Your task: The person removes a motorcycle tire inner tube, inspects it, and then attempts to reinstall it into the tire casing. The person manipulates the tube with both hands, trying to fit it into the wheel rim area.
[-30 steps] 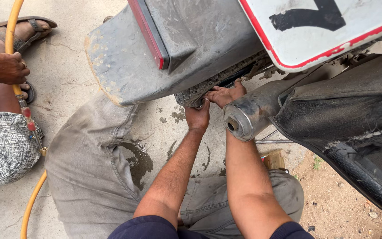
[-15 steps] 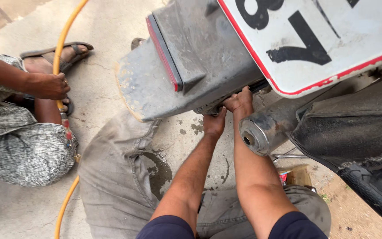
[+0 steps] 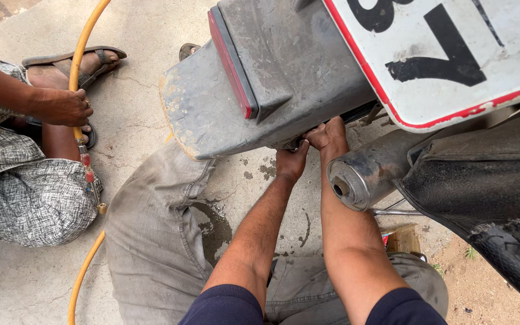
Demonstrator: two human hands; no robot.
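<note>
Mudguard (image 3: 212, 114), grey, dusty, rigid and probably light; left hand (image 3: 291, 161) and right hand (image 3: 327, 135) were together beneath its underside, grip hidden, its edges offering the likeliest hold.

rear mudguard (image 3: 224, 114): matt grey plastic, dusty, mud-speckled at lower edge. my left hand (image 3: 292, 161) and my right hand (image 3: 328, 135) press bare skin w/ its underside. reflector strip (image 3: 232, 63): red plastic, slight gloss. plate (image 3: 452, 54): painted sheet metal, white, smooth, semi-gloss. exhaust pipe (image 3: 365, 174): dull metal, scuffed, grimy. tyre (image 3: 513, 265): black rubber, matt, dust-coated. my trousers (image 3: 151, 235): grey woven cloth, stained. floor (image 3: 139, 36): rough concrete, cracked. hose (image 3: 82, 54): smooth yellow rubber or plastic, can't tell which. co-worker's garment (image 3: 31, 198): checked cloth.
</note>
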